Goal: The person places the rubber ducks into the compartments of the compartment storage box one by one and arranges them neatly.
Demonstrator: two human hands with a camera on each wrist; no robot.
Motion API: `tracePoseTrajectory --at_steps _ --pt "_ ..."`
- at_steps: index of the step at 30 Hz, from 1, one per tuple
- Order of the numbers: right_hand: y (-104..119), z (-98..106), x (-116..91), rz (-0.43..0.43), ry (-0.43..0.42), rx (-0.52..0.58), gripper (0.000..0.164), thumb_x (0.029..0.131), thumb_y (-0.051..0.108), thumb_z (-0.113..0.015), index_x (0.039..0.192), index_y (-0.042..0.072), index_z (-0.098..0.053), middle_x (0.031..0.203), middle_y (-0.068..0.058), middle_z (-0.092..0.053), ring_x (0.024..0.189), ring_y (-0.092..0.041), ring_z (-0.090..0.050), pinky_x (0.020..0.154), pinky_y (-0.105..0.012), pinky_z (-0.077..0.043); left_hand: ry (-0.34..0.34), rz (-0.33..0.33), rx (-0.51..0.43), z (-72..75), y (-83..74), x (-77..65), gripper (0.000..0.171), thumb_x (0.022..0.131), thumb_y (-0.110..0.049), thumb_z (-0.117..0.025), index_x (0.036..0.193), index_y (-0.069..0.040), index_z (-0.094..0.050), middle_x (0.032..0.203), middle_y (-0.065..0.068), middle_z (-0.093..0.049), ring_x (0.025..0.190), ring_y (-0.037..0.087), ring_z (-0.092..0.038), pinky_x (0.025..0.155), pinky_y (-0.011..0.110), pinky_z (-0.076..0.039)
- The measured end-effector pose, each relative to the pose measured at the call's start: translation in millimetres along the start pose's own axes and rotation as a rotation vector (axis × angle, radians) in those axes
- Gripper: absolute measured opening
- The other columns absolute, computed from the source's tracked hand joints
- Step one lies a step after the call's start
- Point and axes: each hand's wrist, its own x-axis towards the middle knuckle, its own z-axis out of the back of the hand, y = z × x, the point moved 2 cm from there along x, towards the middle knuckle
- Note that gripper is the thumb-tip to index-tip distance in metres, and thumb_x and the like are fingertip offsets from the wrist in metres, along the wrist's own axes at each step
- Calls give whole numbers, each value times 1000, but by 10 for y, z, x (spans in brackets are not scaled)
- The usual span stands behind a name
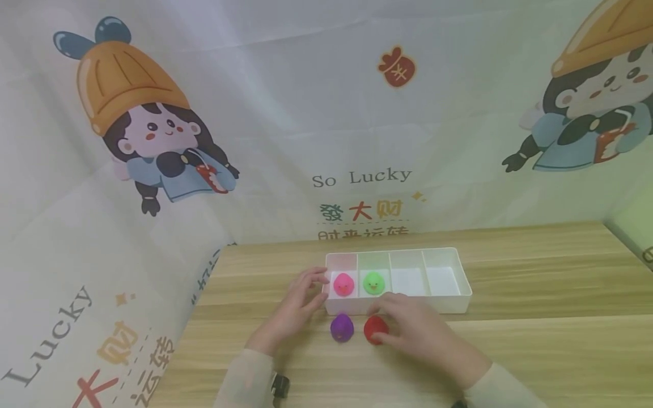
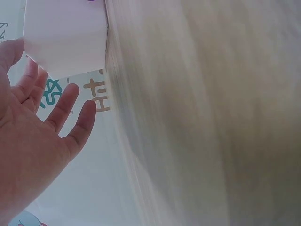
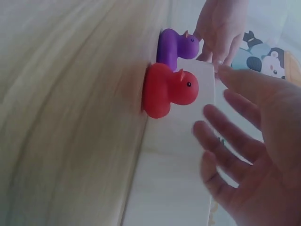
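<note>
At the left end of a white four-section box (image 1: pixel 398 306), my left hand (image 1: pixel 298 303) has its fingers spread, the tips right at the end wall. In the left wrist view the left hand (image 2: pixel 42 122) shows thumb and fingertips by the box corner (image 2: pixel 66 42). My right hand (image 1: pixel 420 328) hovers over a red rubber duck (image 1: pixel 374 327). The right wrist view shows the right hand (image 3: pixel 258 136) with parted fingers, apart from the red duck (image 3: pixel 162 92). A purple rubber duck (image 1: pixel 342 328) stands to the left of the red one, before the box.
A pink duck (image 1: pixel 344 284) sits in the box's leftmost section and a green duck (image 1: pixel 374 283) in the section beside it. The box stands on a wood-grain table (image 1: pixel 535 277). Behind the table hangs a printed white cloth (image 1: pixel 306 113).
</note>
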Motion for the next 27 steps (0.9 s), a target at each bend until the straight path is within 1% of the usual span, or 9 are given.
tracePoseTrajectory --at_steps 4,9,12,17,19,27 --pt "-4 -46 -12 1 40 3 39 69 37 -73 103 27 -57 93 13 -57 84 -5 -52 74 -27 -45 10 7 10 -1 -1 2 25 90 -25 -50 112 -13 -47 137 -5 -28 114 21 -36 93 47 -33" --pt "-18 -77 -3 13 43 -10 40 68 36 -73 103 24 -58 93 13 -56 83 -4 -51 73 -27 -45 19 26 15 4 4 7 26 90 -25 -50 114 -14 -46 138 -5 -27 115 20 -35 94 45 -32" --pt "-19 -87 -2 11 45 -22 40 67 36 -73 102 23 -58 93 13 -56 84 -3 -50 74 -26 -45 14 18 10 11 0 4 26 90 -25 -50 114 -14 -46 138 -5 -27 115 20 -35 94 46 -32" --pt "-13 -102 -13 13 46 -46 39 66 35 -74 100 22 -58 93 13 -56 86 -4 -50 76 -26 -44 -4 9 -28 63 -271 -46 23 90 -16 -51 111 -7 -47 137 6 -30 115 29 -36 94 50 -31" --pt "-12 -109 -17 14 44 -55 39 66 35 -74 99 23 -59 93 13 -56 87 -4 -50 76 -26 -44 -6 16 -39 82 -369 -64 22 90 -13 -51 110 -5 -47 136 9 -31 115 33 -36 94 51 -30" --pt "-16 -118 -25 24 29 -79 36 65 34 -75 96 23 -59 91 14 -56 85 -4 -50 76 -26 -44 -4 3 -35 82 -380 -66 20 90 -12 -51 109 -9 -48 136 9 -31 114 33 -36 94 51 -31"
